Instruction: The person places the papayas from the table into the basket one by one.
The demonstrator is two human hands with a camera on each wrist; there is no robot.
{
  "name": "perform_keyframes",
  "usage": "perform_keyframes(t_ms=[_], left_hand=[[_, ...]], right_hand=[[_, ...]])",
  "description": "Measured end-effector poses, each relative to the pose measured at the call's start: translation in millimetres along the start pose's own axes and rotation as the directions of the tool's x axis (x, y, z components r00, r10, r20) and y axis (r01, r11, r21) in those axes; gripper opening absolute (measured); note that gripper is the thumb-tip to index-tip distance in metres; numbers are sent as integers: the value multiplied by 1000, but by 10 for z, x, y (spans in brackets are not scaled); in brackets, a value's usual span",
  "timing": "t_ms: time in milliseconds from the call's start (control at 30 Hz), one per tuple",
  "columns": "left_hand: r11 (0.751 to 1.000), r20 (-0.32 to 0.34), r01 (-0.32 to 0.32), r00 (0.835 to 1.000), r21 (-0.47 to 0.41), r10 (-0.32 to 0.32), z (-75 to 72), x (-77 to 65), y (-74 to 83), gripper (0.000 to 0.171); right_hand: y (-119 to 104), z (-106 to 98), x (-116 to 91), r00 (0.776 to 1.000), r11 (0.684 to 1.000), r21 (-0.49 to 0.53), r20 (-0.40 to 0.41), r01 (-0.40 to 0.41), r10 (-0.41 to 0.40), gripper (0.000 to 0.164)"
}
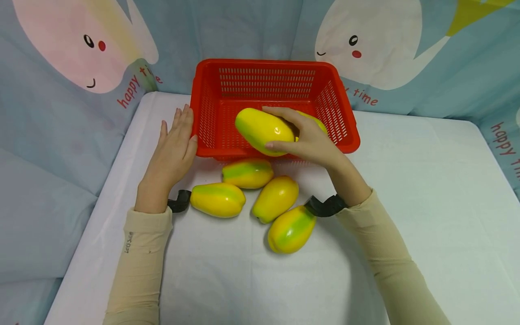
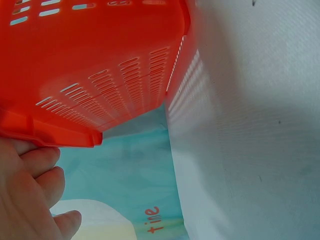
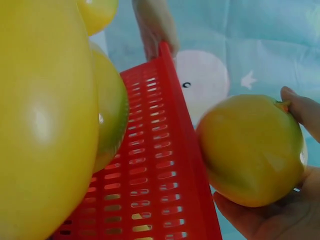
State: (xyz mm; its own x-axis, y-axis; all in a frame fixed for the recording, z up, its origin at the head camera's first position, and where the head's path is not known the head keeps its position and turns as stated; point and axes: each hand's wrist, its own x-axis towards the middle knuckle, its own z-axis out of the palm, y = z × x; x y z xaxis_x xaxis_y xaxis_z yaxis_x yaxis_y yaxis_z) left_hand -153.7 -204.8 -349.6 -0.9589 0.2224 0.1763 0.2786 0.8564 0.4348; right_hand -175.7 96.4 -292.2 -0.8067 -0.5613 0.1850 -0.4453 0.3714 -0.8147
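My right hand (image 1: pixel 310 140) grips a yellow-green papaya (image 1: pixel 260 129) over the front part of a red plastic basket (image 1: pixel 268 65). In the right wrist view, thumb and fingers hold this papaya (image 3: pixel 252 152) from its stem end, beside the basket rim. Partly hidden behind that hand, another papaya (image 1: pixel 316 119) shows in the basket. Fairly straight, the fingers of my left hand (image 1: pixel 172 146) rest against the basket's left side. The left wrist view has those fingertips (image 2: pixel 42 160) right at the rim of the basket (image 2: pixel 90 60).
Several papayas lie on the white table before the basket, one (image 1: pixel 218 200) close to the left wrist and another (image 1: pixel 291 229) beside the right wrist's black camera mount (image 1: pixel 325 206). A blue curtain (image 1: pixel 252 27) printed with whales hangs right behind the basket.
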Motion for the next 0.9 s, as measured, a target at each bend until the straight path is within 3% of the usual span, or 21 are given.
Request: perform_keyframes(t_ms=[267, 900], left_hand=[[1000, 6, 8, 1000, 4, -8, -1, 6, 4, 61], [1000, 0, 6, 1000, 1, -6, -8, -8, 10, 61]], right_hand=[[29, 48, 181, 999, 999, 20, 17, -49, 49, 65], [180, 186, 450, 980, 989, -80, 150, -123, 134, 73]])
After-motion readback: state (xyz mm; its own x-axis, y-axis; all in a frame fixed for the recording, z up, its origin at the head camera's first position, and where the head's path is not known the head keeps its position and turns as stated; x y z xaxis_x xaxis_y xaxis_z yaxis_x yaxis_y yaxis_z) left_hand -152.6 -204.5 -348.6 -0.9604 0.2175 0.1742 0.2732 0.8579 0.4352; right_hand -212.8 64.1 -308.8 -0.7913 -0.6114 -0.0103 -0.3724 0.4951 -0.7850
